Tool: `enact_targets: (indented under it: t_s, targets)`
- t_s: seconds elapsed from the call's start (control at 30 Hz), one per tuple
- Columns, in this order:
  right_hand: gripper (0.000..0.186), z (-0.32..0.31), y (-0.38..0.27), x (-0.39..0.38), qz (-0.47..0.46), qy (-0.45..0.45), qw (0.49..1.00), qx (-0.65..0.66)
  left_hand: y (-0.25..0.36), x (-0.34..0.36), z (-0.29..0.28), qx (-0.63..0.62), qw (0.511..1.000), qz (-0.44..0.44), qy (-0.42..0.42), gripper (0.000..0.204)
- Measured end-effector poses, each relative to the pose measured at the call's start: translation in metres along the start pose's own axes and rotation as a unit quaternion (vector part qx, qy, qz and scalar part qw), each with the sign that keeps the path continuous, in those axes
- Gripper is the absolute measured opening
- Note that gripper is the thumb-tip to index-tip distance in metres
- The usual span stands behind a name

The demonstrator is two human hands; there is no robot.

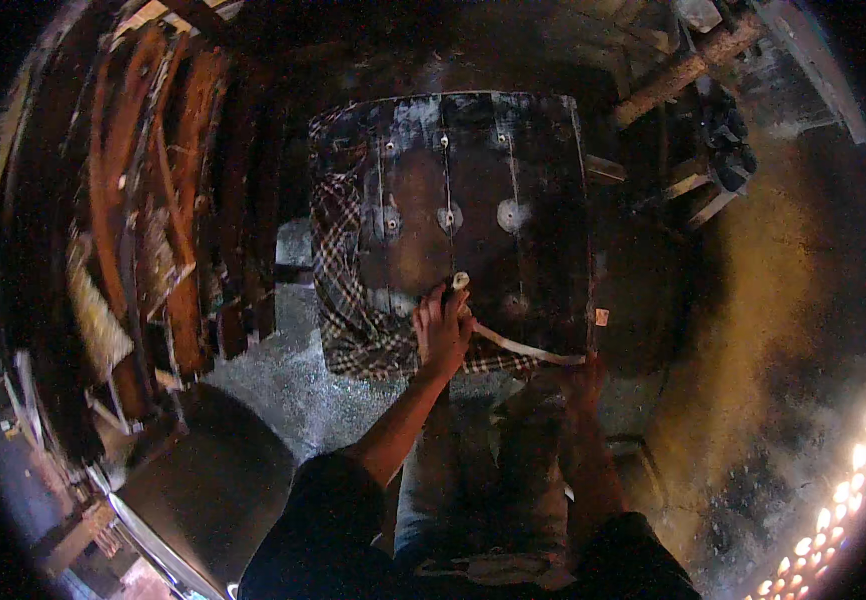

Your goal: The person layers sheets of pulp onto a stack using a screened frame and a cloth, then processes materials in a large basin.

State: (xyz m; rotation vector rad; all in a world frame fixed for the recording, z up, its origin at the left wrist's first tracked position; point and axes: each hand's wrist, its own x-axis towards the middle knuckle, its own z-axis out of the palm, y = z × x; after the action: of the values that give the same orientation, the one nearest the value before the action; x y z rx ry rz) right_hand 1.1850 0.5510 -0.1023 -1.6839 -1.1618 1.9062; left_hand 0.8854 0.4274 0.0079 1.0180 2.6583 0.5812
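Cream-coloured and ribbon-like, the strip (523, 347) sits closed in the fingers of the left hand (443, 328), a small curl showing just past the fingertips; it sags in a shallow bow to the right hand (581, 378), too dim to tell whether gripping or loose. To handle it well, I would draw out that slack evenly, keep the band flat and untwisted, and let the left hand anchor its curled end. Beneath the left hand lies a dark, scuffed, squarish worktop (553, 255), with thin straight lines; beyond the fingertips, small pale studs (444, 142) stand on these lines, some ringed by chalky round patches (520, 215). Left of that hand bunches soft checked cloth (338, 240); farther left rise rough, reddish-brown timbers (198, 190).
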Motion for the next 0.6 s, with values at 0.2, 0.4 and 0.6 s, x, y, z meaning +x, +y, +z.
enact_targets:
  t_s: [0.2, 0.4, 0.6]
  targets:
    - [0.047, -0.031, -0.001, -0.008, -0.025, 0.008, 0.997, -0.070, -0.123, -0.139, 0.030, 0.030, 0.963, -0.166, -0.209, 0.053]
    - [0.037, 0.034, 0.094, -0.066, 0.051, -0.123, 0.991, 0.001, -0.246, -0.188, -0.054, -0.016, 0.897, -0.440, 0.027, 0.055]
    - [0.035, 0.021, 0.094, 0.006, -0.035, -0.075, 0.963, -0.258, -0.207, -0.076, -0.037, -0.149, 0.851, -0.408, 0.295, 0.037]
